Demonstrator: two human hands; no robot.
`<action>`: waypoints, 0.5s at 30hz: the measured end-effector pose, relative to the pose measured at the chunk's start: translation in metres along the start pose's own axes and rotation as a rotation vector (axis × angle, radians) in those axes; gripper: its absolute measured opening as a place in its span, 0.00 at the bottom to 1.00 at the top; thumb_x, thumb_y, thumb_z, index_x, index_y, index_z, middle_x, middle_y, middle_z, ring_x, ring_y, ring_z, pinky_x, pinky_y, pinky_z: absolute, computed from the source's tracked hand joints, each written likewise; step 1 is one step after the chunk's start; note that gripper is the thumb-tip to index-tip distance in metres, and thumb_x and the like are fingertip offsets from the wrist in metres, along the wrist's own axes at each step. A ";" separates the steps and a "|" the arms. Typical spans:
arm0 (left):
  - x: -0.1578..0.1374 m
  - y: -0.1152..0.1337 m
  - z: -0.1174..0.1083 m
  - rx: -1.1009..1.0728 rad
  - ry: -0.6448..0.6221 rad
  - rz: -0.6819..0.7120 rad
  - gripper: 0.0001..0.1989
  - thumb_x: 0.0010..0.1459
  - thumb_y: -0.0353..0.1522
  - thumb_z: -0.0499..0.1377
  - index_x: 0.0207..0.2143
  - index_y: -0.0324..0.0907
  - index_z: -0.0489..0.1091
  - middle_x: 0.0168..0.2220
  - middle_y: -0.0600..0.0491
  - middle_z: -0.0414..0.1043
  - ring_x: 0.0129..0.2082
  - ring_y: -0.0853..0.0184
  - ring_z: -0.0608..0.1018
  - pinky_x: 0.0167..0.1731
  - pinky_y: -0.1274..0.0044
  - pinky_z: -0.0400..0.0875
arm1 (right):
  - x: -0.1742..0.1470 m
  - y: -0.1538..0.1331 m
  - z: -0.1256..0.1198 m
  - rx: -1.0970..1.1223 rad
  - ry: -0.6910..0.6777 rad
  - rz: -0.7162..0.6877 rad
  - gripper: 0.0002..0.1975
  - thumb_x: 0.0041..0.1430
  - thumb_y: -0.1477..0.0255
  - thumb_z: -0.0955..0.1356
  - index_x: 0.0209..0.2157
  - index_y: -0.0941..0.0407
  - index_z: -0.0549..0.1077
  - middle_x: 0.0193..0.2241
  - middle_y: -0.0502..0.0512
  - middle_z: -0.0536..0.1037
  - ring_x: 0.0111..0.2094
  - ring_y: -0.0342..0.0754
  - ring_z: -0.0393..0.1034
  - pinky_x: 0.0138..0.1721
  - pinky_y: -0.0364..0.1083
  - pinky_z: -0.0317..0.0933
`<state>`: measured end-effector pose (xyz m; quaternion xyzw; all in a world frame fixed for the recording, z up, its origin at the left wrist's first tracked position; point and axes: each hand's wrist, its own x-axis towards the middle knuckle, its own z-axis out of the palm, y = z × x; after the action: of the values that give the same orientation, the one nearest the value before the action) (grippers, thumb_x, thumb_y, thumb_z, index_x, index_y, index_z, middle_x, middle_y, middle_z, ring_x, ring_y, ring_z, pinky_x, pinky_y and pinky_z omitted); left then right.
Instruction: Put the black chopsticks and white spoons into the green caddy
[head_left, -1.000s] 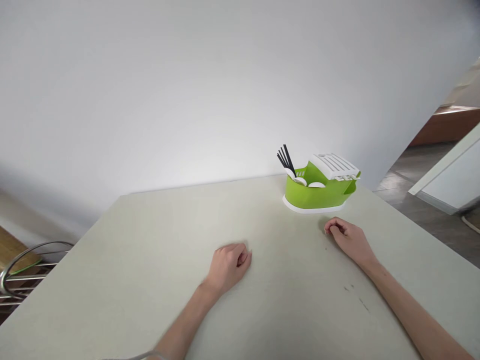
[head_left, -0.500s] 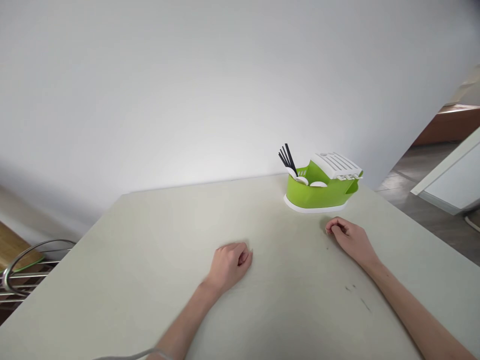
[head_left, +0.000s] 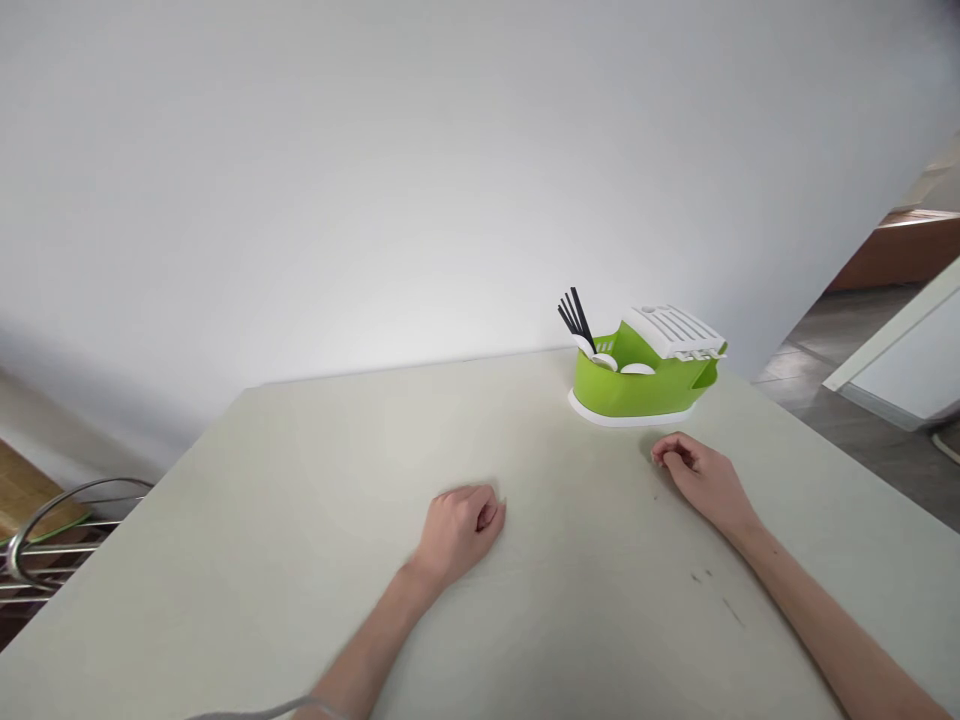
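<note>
My left hand [head_left: 460, 530] rests on the pale table [head_left: 337, 470] near its middle, fingers curled into a loose fist with nothing in them. Farther right, my right hand [head_left: 699, 475] also lies on the tabletop, its fingers curled inward and holding nothing that I can see. Just beyond it stands a green utensil holder [head_left: 622, 395] with a white base and a slotted white top [head_left: 673, 330] over its right part. Black chopsticks [head_left: 576, 318] lean out of its left end, beside several white spoons [head_left: 637, 369]. Neither hand touches the holder.
A plain wall [head_left: 420, 200] runs along the table's back edge. Down at the left is a metal rack [head_left: 56, 560] with a wooden board [head_left: 26, 490]. A grey cable [head_left: 262, 712] crosses my left forearm. Beyond the right edge lie the floor and a white panel [head_left: 907, 360].
</note>
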<state>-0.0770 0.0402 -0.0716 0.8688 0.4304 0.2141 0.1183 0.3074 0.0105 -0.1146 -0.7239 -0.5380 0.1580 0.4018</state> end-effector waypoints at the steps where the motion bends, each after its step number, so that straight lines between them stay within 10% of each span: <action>1: 0.000 0.000 0.000 0.001 0.000 0.000 0.17 0.65 0.33 0.54 0.24 0.44 0.53 0.21 0.59 0.57 0.21 0.70 0.55 0.26 0.75 0.48 | 0.001 0.002 0.001 0.020 0.031 -0.011 0.10 0.56 0.67 0.63 0.36 0.52 0.75 0.32 0.52 0.81 0.30 0.50 0.73 0.35 0.47 0.65; 7: 0.000 0.001 0.000 0.006 -0.001 -0.008 0.17 0.65 0.33 0.53 0.24 0.44 0.51 0.21 0.59 0.56 0.21 0.71 0.54 0.25 0.75 0.47 | 0.003 0.008 0.005 0.143 0.253 -0.084 0.26 0.55 0.69 0.67 0.57 0.55 0.68 0.60 0.69 0.66 0.36 0.51 0.78 0.39 0.52 0.72; 15: 0.000 0.003 -0.001 -0.003 -0.009 -0.002 0.16 0.65 0.33 0.53 0.24 0.44 0.52 0.21 0.59 0.57 0.22 0.71 0.54 0.25 0.74 0.48 | 0.004 0.001 0.004 0.154 0.284 -0.115 0.41 0.57 0.70 0.67 0.71 0.52 0.53 0.69 0.72 0.54 0.42 0.56 0.80 0.34 0.52 0.74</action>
<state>-0.0758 0.0387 -0.0694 0.8694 0.4303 0.2104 0.1217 0.3065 0.0155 -0.1170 -0.6740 -0.5026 0.0718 0.5366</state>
